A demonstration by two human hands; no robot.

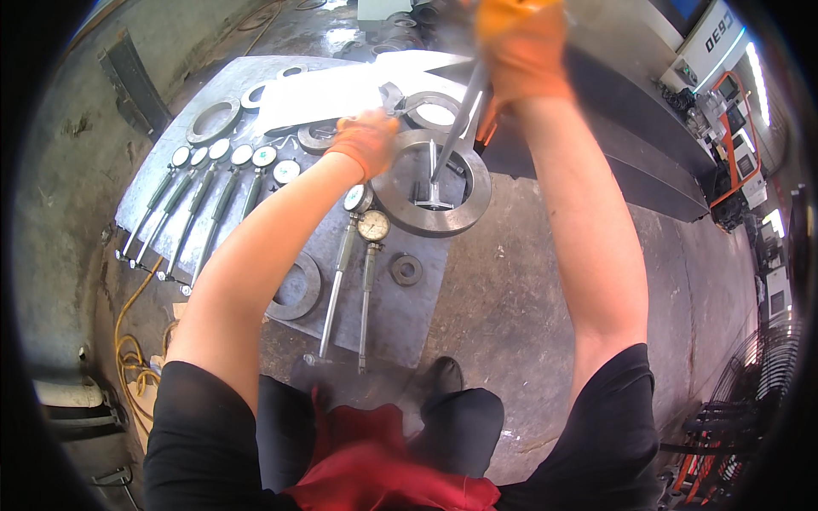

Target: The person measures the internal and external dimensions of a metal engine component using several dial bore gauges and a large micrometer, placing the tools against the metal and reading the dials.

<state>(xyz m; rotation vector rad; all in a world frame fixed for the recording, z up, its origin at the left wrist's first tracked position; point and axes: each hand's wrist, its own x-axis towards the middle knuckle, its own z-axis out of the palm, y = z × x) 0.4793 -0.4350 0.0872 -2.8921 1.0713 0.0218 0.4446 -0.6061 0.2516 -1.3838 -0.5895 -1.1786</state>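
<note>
A flat, grey metal tabletop (405, 319) bears a slanting row of white-dialled gauges with slender metal stems (198, 204) on its left. Two similar gauges (368, 277) lie nearer its front edge, beside a small, dark steel washer (396, 267). A thick, wide grey steel ring (480, 183) sits at the right edge; white paper sheets (315, 98) lie toward the back.

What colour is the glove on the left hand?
Orange. The left hand's glove shows best in the head view, the only one here.
</note>
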